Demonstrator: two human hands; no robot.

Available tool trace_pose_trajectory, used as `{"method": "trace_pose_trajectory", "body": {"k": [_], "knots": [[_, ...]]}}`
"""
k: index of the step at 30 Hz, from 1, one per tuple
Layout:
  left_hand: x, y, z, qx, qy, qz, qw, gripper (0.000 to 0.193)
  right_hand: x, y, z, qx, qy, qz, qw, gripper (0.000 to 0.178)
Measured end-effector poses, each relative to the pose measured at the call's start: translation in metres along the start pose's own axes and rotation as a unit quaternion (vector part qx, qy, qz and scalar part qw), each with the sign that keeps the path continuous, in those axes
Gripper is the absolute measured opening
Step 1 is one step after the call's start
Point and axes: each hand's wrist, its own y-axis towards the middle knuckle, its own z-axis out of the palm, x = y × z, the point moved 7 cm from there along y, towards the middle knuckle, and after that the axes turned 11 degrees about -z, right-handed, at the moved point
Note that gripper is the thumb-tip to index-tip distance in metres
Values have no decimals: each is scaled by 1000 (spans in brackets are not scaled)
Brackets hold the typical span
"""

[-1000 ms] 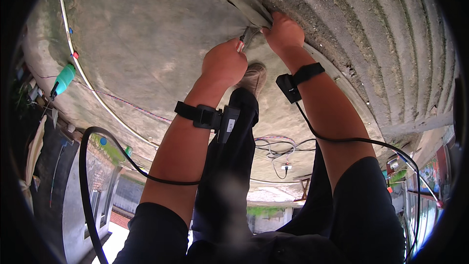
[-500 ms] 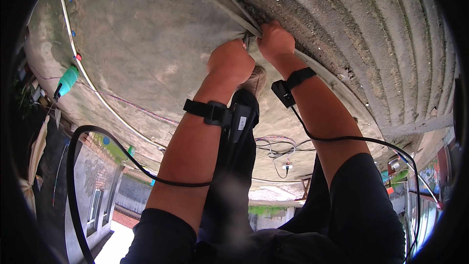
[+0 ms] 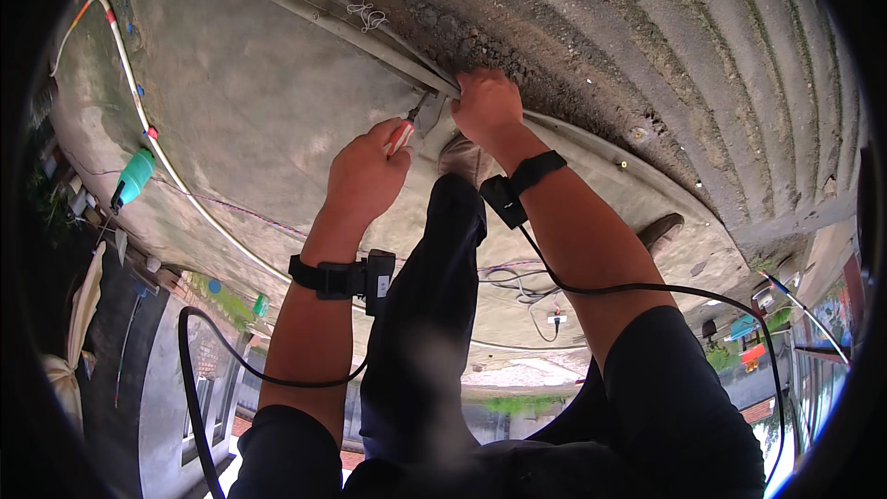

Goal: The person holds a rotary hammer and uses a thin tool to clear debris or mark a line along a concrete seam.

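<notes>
My left hand (image 3: 365, 171) is closed around a tool with a red-and-white handle (image 3: 399, 137). Its narrow dark metal end points up toward the edge of a grey-green sheet (image 3: 249, 83), beside a small slit or fold; whether it is a knife cannot be told. My right hand (image 3: 488, 109) grips the rolled hem (image 3: 388, 54) of that sheet, fingers curled over it and partly hidden. Just below the hands, my shoe (image 3: 462, 159) rests on the sheet. A thin tangle of white string (image 3: 367, 16) lies past the hem, to the upper left.
Ridged, dirty grey ground (image 3: 637, 46) runs beyond the hem. A white hose (image 3: 139, 102) and a green bottle-like thing (image 3: 136, 176) lie at left. Coiled cables (image 3: 527, 286) and a white socket (image 3: 556, 320) are behind my legs. Black cables hang from both wrist straps.
My left hand has drawn back down and left from the hem with the tool, whose handle now shows. My right hand still grips the hem, a little lower and further left in view.
</notes>
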Motion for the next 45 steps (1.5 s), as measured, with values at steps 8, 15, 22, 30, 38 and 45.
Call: {"method": "trace_pose_trajectory", "body": {"k": [8, 15, 22, 30, 38, 45], "knots": [[-35, -53, -81, -62, 49, 99, 992, 39, 2, -15, 7, 59, 128, 17, 990, 35], [-103, 8, -30, -44, 273, 192, 942, 28, 17, -21, 10, 82, 94, -9, 992, 39], [-87, 52, 0, -24, 271, 106, 956, 24, 26, -28, 11, 71, 85, -1, 994, 62], [-82, 48, 9, -25, 218, 66, 974, 28, 25, -28, 17, 79, 72, -9, 994, 70], [-82, 46, 22, -36, 177, 18, 983, 29, 25, -27, 23, 61, 107, -7, 992, 69], [-74, 44, 28, -51, 138, -2, 989, 28, 27, -27, 31, 77, 89, 5, 993, 73]]}}
